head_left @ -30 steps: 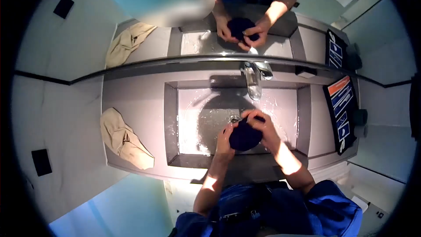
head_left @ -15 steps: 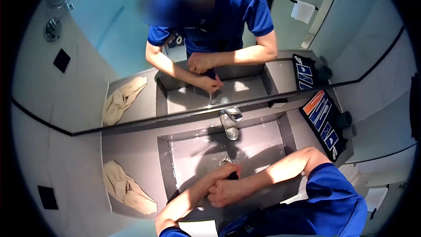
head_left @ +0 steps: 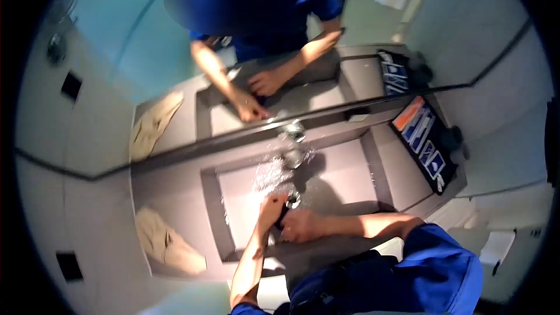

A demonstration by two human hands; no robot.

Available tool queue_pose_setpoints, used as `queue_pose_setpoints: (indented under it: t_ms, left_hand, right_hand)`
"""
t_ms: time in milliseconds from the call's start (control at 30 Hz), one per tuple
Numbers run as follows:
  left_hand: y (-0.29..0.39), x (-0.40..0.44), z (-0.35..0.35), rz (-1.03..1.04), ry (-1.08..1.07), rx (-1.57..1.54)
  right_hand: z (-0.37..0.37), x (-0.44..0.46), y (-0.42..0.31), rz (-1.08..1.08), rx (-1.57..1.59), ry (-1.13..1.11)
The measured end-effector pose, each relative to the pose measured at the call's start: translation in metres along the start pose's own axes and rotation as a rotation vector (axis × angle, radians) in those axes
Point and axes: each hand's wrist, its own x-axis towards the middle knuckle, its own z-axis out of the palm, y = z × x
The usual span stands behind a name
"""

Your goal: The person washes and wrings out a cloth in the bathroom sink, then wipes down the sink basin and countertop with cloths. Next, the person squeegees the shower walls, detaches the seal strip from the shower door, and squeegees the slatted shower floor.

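Observation:
My left hand (head_left: 272, 210) is over the sink (head_left: 385, 184) near its drain, closed on a small dark item (head_left: 284, 214) whose kind I cannot make out. Beside it, my right hand (head_left: 300, 226) has its fingers curled against the same dark item. Both hands are somewhat blurred, and they hide much of what they hold. Just beyond them is the chrome faucet (head_left: 293, 156). Bright splashing water (head_left: 267, 178) spreads in the basin between the faucet and my left hand.
A crumpled beige cloth (head_left: 166, 242) lies on the counter at left. On the right are a black tray (head_left: 429, 151) with flat packets and a dark cup (head_left: 451, 137). A wide mirror (head_left: 361, 76) behind the sink reflects my arms and the counter.
My hands have moved left and farther into the basin, toward the faucet, with the dark item between them. Splashing water has appeared below the faucet. The view has shifted slightly.

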Motion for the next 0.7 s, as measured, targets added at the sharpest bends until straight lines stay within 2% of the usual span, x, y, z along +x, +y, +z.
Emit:
queue_pose_setpoints:
  t_ms: [33, 67, 100, 167, 200, 267, 333, 367, 400, 467, 533, 567, 600, 700]
  left_hand:
    - [0.016, -0.023, -0.009, 0.053, 0.196, -0.108]
    - [0.007, -0.035, -0.012, 0.017, 0.284, -0.225]
    - [0.022, -0.059, -0.015, 0.097, 0.424, -0.311]
    - [0.041, -0.086, -0.008, 0.298, 0.665, -0.461]
    - [0.032, -0.089, 0.005, 0.282, 0.728, -0.526]
    - [0.035, -0.102, 0.026, 0.23, 0.669, -0.448]
    - [0.054, -0.122, 0.031, 0.378, 0.636, -0.357]
    - [0.051, -0.132, 0.018, 0.388, 0.594, -0.404]
    - [0.05, -0.143, 0.001, 0.356, 0.599, -0.564]
    - [0.01, -0.145, -0.041, 0.43, 0.885, -0.289]
    - [-0.013, -0.163, -0.102, 0.188, 1.117, 0.113]
    - [-0.032, -0.167, -0.133, 0.138, 1.214, 0.37]
    - [-0.058, -0.166, -0.161, 0.085, 1.296, 0.624]
    - [-0.155, -0.169, -0.23, -0.043, 1.115, 0.772]
  right_hand:
    - [-0.035, 0.001, -0.002, 0.408, 0.045, -0.248]
    - [-0.054, 0.01, -0.017, 0.997, 0.237, 0.048]
    - [-0.063, -0.027, 0.006, 1.217, 0.72, 0.16]
    - [-0.064, -0.042, 0.019, 1.403, 1.275, 0.304]
    - [-0.067, -0.025, -0.001, 1.384, 1.346, 0.334]
    - [-0.05, -0.006, -0.027, 1.266, 1.384, 0.332]
    - [-0.03, 0.018, -0.033, 1.013, 1.298, 0.247]
    - [-0.019, 0.02, -0.027, 1.061, 1.287, 0.272]
    - [-0.017, 0.041, -0.028, 1.036, 1.115, 0.205]
    - [-0.022, 0.095, -0.036, 0.952, 0.641, -0.031]
    - [0.012, 0.134, -0.033, 0.699, 0.588, 0.074]
    - [0.035, 0.152, -0.032, 0.487, 0.422, 0.075]
    - [0.065, 0.165, -0.031, 0.369, 0.361, -0.002]
    - [0.196, 0.177, -0.029, 0.028, -0.143, -0.406]
